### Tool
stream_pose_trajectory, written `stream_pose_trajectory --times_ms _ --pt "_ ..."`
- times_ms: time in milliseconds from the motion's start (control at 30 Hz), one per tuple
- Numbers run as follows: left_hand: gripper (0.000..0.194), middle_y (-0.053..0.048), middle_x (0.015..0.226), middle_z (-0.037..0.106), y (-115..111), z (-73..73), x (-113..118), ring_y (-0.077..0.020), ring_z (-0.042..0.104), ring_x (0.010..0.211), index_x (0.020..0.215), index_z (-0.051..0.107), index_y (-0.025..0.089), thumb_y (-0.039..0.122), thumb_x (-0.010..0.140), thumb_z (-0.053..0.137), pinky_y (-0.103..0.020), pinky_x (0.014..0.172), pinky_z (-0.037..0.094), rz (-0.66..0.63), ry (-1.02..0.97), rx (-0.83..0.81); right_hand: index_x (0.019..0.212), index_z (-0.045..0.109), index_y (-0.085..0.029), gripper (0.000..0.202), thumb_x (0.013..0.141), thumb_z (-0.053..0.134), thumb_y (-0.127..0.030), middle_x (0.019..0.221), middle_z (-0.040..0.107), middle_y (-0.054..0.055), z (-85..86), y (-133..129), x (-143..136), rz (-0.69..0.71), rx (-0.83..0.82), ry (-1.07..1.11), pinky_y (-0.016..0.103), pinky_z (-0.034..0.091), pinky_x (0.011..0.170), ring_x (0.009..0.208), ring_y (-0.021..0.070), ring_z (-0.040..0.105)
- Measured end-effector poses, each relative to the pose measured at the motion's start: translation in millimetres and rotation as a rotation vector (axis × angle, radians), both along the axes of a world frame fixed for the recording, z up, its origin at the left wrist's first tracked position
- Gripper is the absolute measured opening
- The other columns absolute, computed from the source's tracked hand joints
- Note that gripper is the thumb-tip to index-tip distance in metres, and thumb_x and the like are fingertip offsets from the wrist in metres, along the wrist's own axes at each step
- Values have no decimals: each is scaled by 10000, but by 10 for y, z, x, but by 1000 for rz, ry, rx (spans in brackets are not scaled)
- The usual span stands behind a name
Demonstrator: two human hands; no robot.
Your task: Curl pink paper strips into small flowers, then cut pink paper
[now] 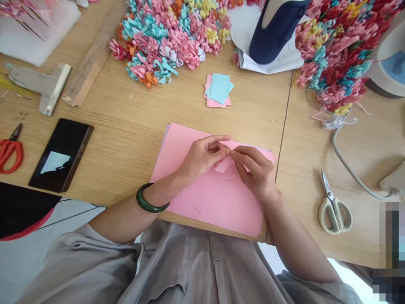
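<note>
Over a large pink sheet (202,202) at the table's front edge, my two hands meet fingertip to fingertip. My left hand (205,156), with a green bangle (146,200) on its wrist, is closed on a small pink paper piece (224,165). Part of that piece is hidden behind the fingers. My right hand (253,166) pinches at the same spot, its thumb and index finger pressed together at the paper's upper edge. Thin pink slivers lie on the sheet below the hands.
Cut blue and pink squares (220,89) lie beyond the sheet. Curled paper pieces (177,33) fill the back. A phone (60,155) and red scissors (12,150) are left; white-handled scissors (334,211) and a cable (351,169) are right.
</note>
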State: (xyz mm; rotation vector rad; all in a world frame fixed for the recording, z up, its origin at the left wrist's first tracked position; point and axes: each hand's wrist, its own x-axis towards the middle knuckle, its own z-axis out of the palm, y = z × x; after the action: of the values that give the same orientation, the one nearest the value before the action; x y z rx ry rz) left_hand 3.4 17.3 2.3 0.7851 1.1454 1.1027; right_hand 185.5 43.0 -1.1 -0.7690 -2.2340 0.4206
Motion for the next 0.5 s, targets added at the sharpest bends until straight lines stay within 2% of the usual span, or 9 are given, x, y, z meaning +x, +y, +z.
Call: stream_pose_trajectory --times_ms 100,200,267,367,500 --pt "440 -5 799 656 -3 8 11 -70 561 621 1196 649 112 199 773 730 -219 578 454 21 53 29 954 668 -224 94 948 576 -206 942 699 35 35 -27 -19 -109 -442 184 274 602 708 800 130 692" --pt "425 -1 796 641 -6 21 31 -80 597 698 1181 663 104 177 766 717 -216 665 496 32 103 80 840 666 -202 169 925 625 -342 799 677 4 72 -50 -51 -197 -800 297 247 593 628 658 106 671" --pt "408 -1 799 633 -9 21 40 -89 619 750 1169 668 97 169 769 706 -226 738 522 16 114 113 793 663 -195 211 873 689 -388 746 668 -4 88 -53 -70 -186 -893 324 240 587 605 641 110 667" --pt "396 -10 831 645 -14 13 32 -104 637 801 1165 673 113 171 774 695 -243 802 536 -1 153 157 760 667 -192 236 836 726 -407 707 659 -10 102 -44 -80 -170 -933 350 237 593 600 634 110 661" --pt "405 -21 861 663 -20 22 -10 -107 635 793 1172 672 130 170 770 693 -240 782 538 -4 232 181 762 670 -184 237 840 723 -402 680 667 -11 99 -38 -76 -157 -1016 360 242 608 608 609 106 663"
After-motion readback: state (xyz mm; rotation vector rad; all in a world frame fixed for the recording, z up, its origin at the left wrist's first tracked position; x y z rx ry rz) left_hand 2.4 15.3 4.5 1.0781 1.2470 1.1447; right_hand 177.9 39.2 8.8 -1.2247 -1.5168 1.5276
